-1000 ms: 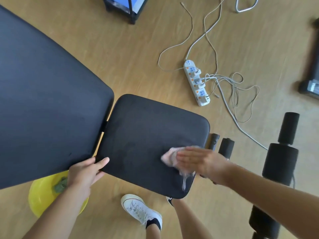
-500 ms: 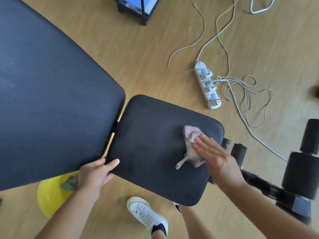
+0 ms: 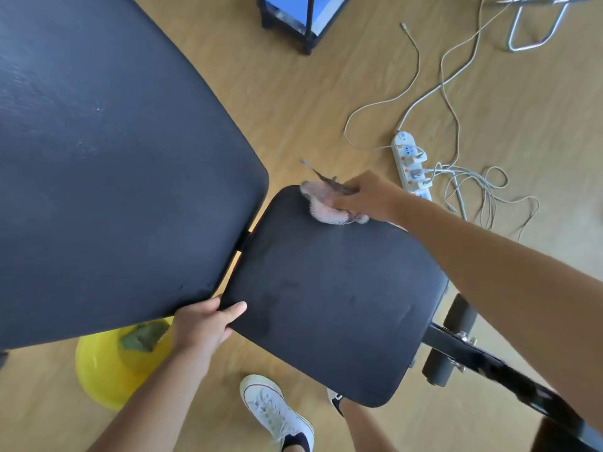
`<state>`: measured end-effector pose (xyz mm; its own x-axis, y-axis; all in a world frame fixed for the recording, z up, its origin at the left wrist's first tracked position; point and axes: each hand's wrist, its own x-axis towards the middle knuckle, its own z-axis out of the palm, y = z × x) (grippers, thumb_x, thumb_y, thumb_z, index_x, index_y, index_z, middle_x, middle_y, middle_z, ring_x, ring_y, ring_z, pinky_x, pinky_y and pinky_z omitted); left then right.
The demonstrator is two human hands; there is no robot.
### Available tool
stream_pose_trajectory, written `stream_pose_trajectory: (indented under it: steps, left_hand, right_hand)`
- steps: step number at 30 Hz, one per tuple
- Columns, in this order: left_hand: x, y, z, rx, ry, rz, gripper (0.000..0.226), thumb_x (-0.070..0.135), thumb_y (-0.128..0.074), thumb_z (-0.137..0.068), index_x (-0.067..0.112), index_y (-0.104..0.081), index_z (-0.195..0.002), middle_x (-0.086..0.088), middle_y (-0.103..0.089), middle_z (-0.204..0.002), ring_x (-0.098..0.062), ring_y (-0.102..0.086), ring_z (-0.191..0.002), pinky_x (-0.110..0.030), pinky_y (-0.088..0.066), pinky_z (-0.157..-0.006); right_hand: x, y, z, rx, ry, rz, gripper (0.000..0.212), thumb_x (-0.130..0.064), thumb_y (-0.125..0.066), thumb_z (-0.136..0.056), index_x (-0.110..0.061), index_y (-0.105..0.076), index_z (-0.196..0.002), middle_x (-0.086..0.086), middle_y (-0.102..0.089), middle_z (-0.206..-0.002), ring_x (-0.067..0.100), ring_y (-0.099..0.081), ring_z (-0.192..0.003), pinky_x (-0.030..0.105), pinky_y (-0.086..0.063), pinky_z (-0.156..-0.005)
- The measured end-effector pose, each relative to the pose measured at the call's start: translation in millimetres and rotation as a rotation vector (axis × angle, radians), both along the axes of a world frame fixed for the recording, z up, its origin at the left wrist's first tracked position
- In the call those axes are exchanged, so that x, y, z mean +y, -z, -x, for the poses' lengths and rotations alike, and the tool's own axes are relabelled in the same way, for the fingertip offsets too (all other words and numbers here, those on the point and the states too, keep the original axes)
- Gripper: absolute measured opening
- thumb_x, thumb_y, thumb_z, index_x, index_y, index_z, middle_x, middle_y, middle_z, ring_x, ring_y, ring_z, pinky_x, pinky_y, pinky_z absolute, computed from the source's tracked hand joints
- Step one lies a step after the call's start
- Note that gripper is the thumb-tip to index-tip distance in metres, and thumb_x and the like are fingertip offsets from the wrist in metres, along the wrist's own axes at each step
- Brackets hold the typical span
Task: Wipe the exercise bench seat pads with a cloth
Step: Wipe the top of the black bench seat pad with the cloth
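The small black seat pad (image 3: 329,295) lies in the middle, next to the large black back pad (image 3: 107,164) at the left. My right hand (image 3: 368,197) presses a pink cloth (image 3: 326,207) onto the far edge of the seat pad, near its upper left corner. A dark strap of the cloth sticks out over the floor. My left hand (image 3: 205,327) grips the near left corner of the seat pad, thumb on top.
A yellow basin (image 3: 107,376) with a green rag sits on the wooden floor under the back pad. A white power strip (image 3: 412,164) with tangled cables lies beyond the seat. Black foam rollers (image 3: 448,340) and the bench frame are at the right. My white shoe (image 3: 274,412) stands below.
My right hand has swept the cloth from the seat pad's near right part across to its far left edge. My left hand has kept its grip on the corner.
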<state>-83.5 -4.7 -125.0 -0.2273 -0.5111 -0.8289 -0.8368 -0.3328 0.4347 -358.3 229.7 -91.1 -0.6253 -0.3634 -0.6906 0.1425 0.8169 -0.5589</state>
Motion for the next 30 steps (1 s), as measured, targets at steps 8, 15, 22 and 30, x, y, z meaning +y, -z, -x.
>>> stream_pose_trajectory:
  steps: [8,15,22,30]
  left_hand:
    - [0,-1,-3,0.042,0.019,-0.046,0.062,0.021,-0.094,-0.076,-0.003,-0.071,-0.129,0.012,-0.067,-0.081,-0.01,-0.068,-0.073,-0.043,-0.065,-0.085]
    - [3,-4,0,0.031,0.011,-0.034,0.053,0.011,-0.092,-0.077,-0.002,-0.073,-0.124,0.029,-0.069,-0.064,-0.005,-0.068,-0.073,-0.015,-0.058,-0.052]
    - [5,-12,7,-0.003,0.043,-0.039,0.072,0.015,-0.091,-0.079,0.002,-0.06,-0.144,0.006,-0.064,-0.119,-0.034,-0.073,-0.105,-0.027,-0.054,-0.085]
    - [2,-15,4,-0.018,0.038,-0.048,0.073,0.015,-0.091,-0.078,0.003,-0.06,-0.144,-0.011,-0.065,-0.145,-0.034,-0.073,-0.095,-0.036,-0.051,-0.097]
  right_hand:
    - [46,1,-1,-0.033,-0.037,-0.155,0.047,-0.05,-0.086,-0.07,-0.021,-0.056,-0.049,-0.006,-0.049,-0.038,0.009,-0.044,-0.034,0.012,-0.035,-0.037]
    - [-36,19,-1,0.062,-0.03,0.024,0.038,-0.049,-0.088,-0.071,-0.016,-0.07,-0.066,0.0,-0.051,-0.058,0.015,-0.043,-0.055,0.027,-0.029,-0.054]
    - [150,-18,-60,0.01,0.347,-0.235,0.027,-0.042,-0.089,-0.073,-0.023,-0.074,-0.061,-0.01,-0.041,-0.038,0.007,-0.035,-0.036,0.019,-0.029,-0.04]
    - [128,7,-216,0.077,1.225,-0.259,0.059,-0.05,-0.079,-0.076,0.001,-0.053,-0.063,-0.002,-0.046,-0.053,0.012,-0.04,-0.051,0.024,-0.038,-0.05]
